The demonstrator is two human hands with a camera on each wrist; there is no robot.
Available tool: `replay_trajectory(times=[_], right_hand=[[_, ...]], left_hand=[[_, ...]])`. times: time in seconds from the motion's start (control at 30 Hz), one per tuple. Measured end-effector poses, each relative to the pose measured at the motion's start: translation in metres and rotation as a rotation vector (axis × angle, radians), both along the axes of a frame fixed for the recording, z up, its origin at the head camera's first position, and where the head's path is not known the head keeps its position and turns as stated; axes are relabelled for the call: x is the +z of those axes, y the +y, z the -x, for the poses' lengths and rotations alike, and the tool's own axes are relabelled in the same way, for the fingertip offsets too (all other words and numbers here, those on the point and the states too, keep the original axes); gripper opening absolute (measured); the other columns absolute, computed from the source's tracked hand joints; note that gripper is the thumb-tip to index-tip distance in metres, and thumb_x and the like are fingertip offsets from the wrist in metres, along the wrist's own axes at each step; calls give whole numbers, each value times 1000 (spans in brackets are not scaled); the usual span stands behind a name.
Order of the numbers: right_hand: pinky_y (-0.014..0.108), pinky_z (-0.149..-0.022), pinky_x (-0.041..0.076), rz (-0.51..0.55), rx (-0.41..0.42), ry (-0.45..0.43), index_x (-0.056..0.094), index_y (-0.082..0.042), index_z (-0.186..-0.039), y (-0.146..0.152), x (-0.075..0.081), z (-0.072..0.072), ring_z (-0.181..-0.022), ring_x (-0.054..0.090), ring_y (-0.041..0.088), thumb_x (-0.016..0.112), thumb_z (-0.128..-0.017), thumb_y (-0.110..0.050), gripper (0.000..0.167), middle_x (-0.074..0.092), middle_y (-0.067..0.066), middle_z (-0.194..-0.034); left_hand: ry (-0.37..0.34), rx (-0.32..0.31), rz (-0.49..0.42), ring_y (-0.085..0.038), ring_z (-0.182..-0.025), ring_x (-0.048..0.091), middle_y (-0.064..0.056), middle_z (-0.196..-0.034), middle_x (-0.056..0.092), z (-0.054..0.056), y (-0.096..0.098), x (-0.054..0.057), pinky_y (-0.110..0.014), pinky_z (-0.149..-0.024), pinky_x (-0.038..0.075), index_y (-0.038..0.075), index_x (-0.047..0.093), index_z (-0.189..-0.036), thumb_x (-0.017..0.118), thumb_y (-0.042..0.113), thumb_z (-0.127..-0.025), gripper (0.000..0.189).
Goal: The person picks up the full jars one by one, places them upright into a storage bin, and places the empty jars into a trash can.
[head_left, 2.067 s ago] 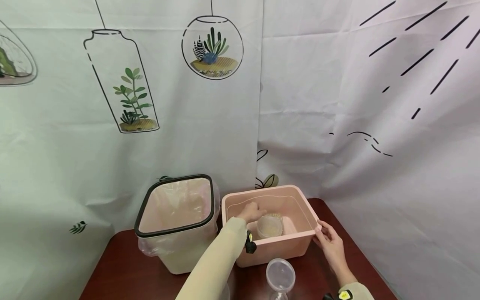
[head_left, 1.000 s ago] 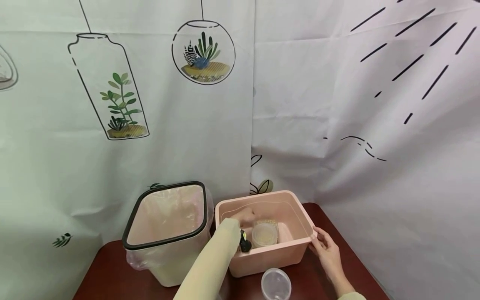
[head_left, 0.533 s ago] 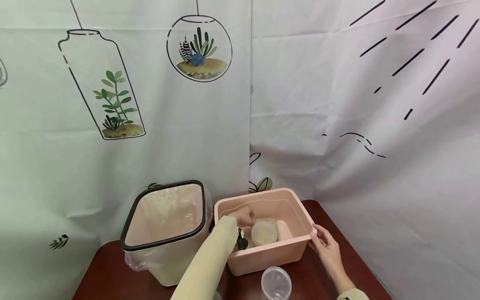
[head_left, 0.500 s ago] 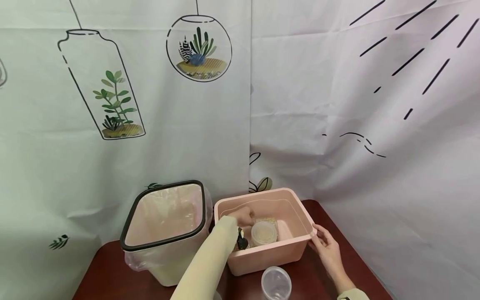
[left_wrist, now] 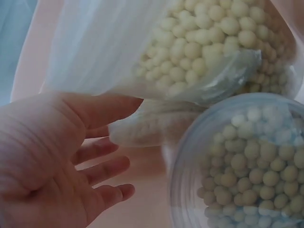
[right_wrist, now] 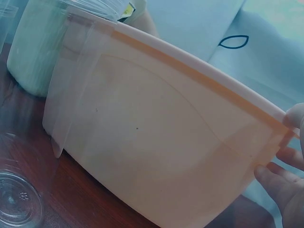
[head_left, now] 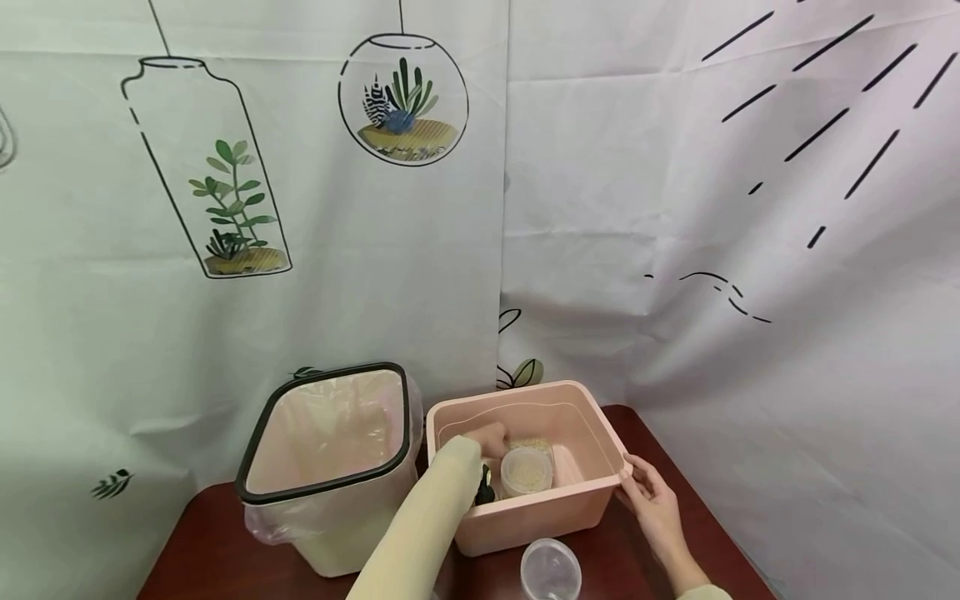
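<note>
A pale pink plastic bin [head_left: 596, 417] stands on the table. My left hand [left_wrist: 52, 156] reaches down inside it, thumb and index finger pinching the plastic of a clear bag of soybeans [left_wrist: 204, 42]; the other fingers are loosely bent below. Right beside the bag in the bin sits a clear round tub [head_left: 527, 472], with soybeans visible through it. At the bin's near right corner my right hand [head_left: 654, 504] grips the rim, fingers over the top and thumb against the outer wall in the right wrist view. The left fingertips are partly hidden by plastic.
To the left of the pink bin stands a trash bin [head_left: 341, 533] with a black rim and clear liner. A clear lidded container [head_left: 551, 569] is on the dark red table [head_left: 202, 550] in front. A printed white cloth [head_left: 585, 250] hangs behind.
My left hand has lowered beside the tub, its fingers now bent downward by the bag. The right hand stays on the bin's corner. The head view has shifted slightly.
</note>
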State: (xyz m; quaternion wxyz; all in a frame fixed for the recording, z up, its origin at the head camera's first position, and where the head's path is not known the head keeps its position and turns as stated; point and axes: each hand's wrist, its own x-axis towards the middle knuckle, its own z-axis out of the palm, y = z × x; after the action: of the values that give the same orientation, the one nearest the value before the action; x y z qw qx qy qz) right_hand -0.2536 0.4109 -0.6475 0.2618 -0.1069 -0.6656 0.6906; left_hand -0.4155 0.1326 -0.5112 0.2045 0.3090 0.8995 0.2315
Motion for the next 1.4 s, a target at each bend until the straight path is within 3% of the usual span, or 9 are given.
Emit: replay_trajectory(times=[0.17, 0.43, 0.5, 0.6, 0.7, 0.87, 1.07, 1.27, 1.4], right_hand=[[30, -75, 52, 7, -2, -6, 52, -21, -131, -1, 1, 0, -103, 61, 16, 66, -86, -31, 47, 54, 10, -121], [29, -74, 52, -8, 49, 78, 51, -13, -132, -2, 8, -6, -100, 62, 15, 63, -89, -21, 45, 54, 14, -119], [30, -74, 52, -1, 36, 62, 52, -16, -131, -1, 7, -4, -102, 61, 17, 64, -88, -23, 45, 54, 12, -120], [30, -74, 52, -1, -21, -9, 54, -24, -129, 3, -4, 2, -102, 61, 17, 67, -85, -33, 47, 55, 8, -119], [30, -75, 52, 0, -12, -12, 53, -24, -130, 2, -5, 2, -104, 60, 18, 67, -85, -33, 48, 54, 8, -120], [30, -76, 52, -3, -2, -3, 51, -22, -132, 2, -6, 2, -105, 59, 19, 65, -87, -32, 48, 53, 11, -122], [31, -75, 52, 10, -10, -6, 52, -25, -130, 1, -7, 1, -105, 59, 20, 66, -85, -32, 48, 53, 8, -121], [27, -72, 52, -30, 38, 78, 51, -16, -132, -5, 6, -6, -100, 61, 12, 63, -90, -22, 44, 55, 9, -117], [29, -71, 53, 2, 113, 149, 50, -6, -131, -25, 55, -28, -97, 61, 12, 60, -91, -13, 42, 55, 16, -116]], left_hand=[[46, 53, 87, -23, -85, 43, -10, -91, 48, -1, 4, -3, -40, -76, 40, 5, 58, -84, 70, 21, -78, 20], [-192, 125, -127, -30, -108, 49, -23, -124, 48, -7, 3, -13, -42, -90, 43, -12, 30, -134, 73, 8, -76, 75], [-175, 101, -130, -27, -95, 53, -20, -113, 54, -6, 2, -13, -37, -80, 47, -14, 40, -125, 73, 8, -75, 64], [-107, 46, -118, -17, -60, 49, -7, -74, 55, -5, 2, -12, -28, -53, 44, -5, 56, -84, 70, 7, -75, 21], [-53, 11, -88, -10, -41, 30, 3, -51, 38, -6, 2, -13, -23, -38, 26, 9, 47, -58, 67, 4, -74, 26], [-83, 34, -72, -13, -47, 40, -3, -61, 49, -5, 1, -15, -25, -42, 33, 1, 57, -73, 65, 2, -75, 8], [-48, 61, -50, -22, -81, 54, -10, -91, 58, -4, -3, -14, -36, -74, 48, -6, 57, -104, 72, 14, -76, 37], [-27, 71, -3, -17, -63, 53, -5, -72, 57, -4, -6, -11, -32, -60, 49, 0, 60, -83, 83, 5, -62, 32], [-52, 107, -76, -13, -48, 49, -3, -57, 56, -2, -4, -6, -28, -46, 44, 5, 57, -64, 82, 5, -60, 25]])
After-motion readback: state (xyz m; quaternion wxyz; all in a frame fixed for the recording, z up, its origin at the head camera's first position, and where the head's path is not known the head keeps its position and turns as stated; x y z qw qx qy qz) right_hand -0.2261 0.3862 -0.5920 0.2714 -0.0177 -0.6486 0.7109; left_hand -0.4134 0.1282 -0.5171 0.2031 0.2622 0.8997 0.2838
